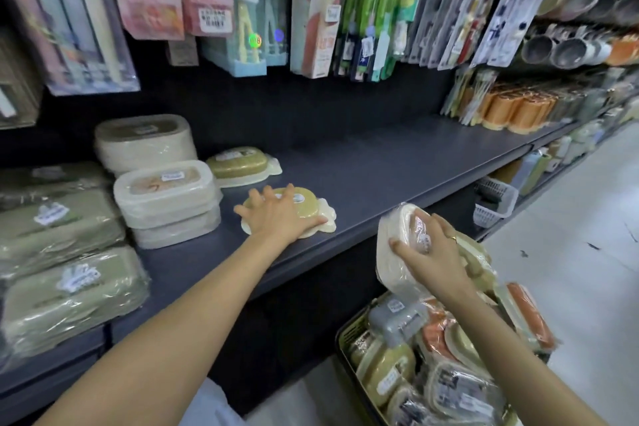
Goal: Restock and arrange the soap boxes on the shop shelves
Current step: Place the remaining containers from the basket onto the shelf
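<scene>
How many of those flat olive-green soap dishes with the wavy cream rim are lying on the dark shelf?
2: one soap dish near the shelf's front edge under the left hand, the other soap dish behind it. More may sit hidden in the basket.

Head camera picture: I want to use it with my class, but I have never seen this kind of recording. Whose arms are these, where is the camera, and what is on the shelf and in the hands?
There is no machine here. A person wears a wide-angle camera on the head, looking forward and down, so both bare arms reach in from below.

The left hand lies on an olive soap box on the dark shelf, fingers spread. A second olive soap box sits behind it, beside stacked cream boxes.

The right hand grips a plastic-wrapped cream box with an orange inside, held above a basket full of more wrapped soap boxes.

Packaged goods hang above the shelf.
</scene>
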